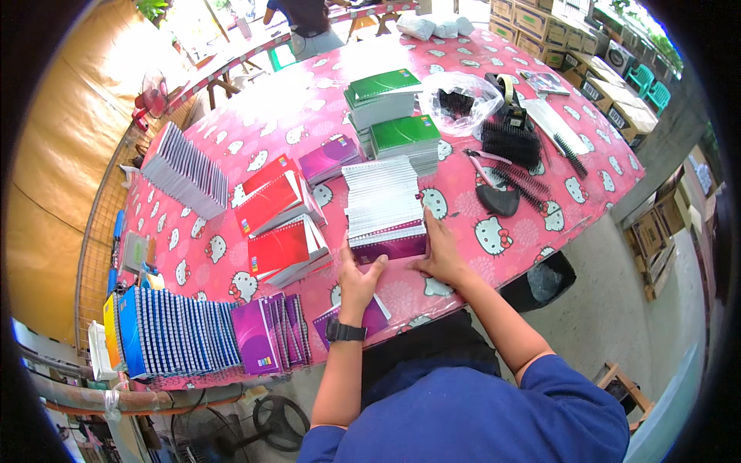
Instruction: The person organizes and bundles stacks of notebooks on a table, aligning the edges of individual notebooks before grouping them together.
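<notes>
A long row of purple-covered notebooks (384, 201), white page edges up, lies fanned on the table in front of me. My left hand (359, 279) grips its near left side, thumb toward the purple front cover. On the near right side, my right hand (442, 251) presses against the same row, fingers along its edge. Partly under my left wrist lies a loose purple cover (376, 316). Red notebooks (280, 251) are piled left of my hands. Beyond the row stand stacks of green notebooks (404, 135), with a purple notebook pile (330, 158) beside them.
Spiral-bound blue notebooks (181, 328) and purple ones (258, 339) stand at the table's near left. Another notebook row (185, 170) lies far left. Black binding coils (509, 147), a tape dispenser (511, 114), a plastic bag (463, 100) and a black mouse-shaped object (498, 201) sit right.
</notes>
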Tool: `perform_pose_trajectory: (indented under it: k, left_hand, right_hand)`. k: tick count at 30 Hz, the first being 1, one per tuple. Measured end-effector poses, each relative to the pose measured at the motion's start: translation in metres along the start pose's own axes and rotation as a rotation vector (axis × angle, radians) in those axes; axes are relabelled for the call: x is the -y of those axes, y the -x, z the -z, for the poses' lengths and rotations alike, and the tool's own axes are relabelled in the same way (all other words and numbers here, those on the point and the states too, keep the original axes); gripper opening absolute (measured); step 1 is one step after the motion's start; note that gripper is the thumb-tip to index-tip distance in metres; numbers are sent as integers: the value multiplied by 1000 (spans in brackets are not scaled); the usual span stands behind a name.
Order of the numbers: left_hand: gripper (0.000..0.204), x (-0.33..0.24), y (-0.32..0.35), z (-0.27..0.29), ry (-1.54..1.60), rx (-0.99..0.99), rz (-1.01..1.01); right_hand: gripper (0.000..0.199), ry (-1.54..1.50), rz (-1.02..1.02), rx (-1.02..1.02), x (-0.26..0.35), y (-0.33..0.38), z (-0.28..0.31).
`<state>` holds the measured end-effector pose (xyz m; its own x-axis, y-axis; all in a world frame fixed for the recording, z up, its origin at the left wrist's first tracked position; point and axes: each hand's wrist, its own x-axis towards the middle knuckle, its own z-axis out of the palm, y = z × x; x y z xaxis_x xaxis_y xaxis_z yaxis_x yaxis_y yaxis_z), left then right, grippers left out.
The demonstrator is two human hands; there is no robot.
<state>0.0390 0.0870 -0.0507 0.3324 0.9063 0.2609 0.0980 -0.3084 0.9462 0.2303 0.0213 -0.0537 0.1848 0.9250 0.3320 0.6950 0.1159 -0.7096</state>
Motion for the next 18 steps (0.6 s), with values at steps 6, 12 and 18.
perform_pose_trajectory:
  k: [6, 12, 18]
  left_hand:
    - [82, -42, 22, 4, -358, -16, -150]
    - [58, -66, 80, 58, -786, 26, -98]
    - [57, -49, 127, 66, -898, -110, 138]
  right_hand:
    - [108, 155, 81, -236, 6, 10, 6]
    - [74, 505, 202, 41, 40, 5, 31]
    - [50, -75, 198, 118, 62, 33, 15]
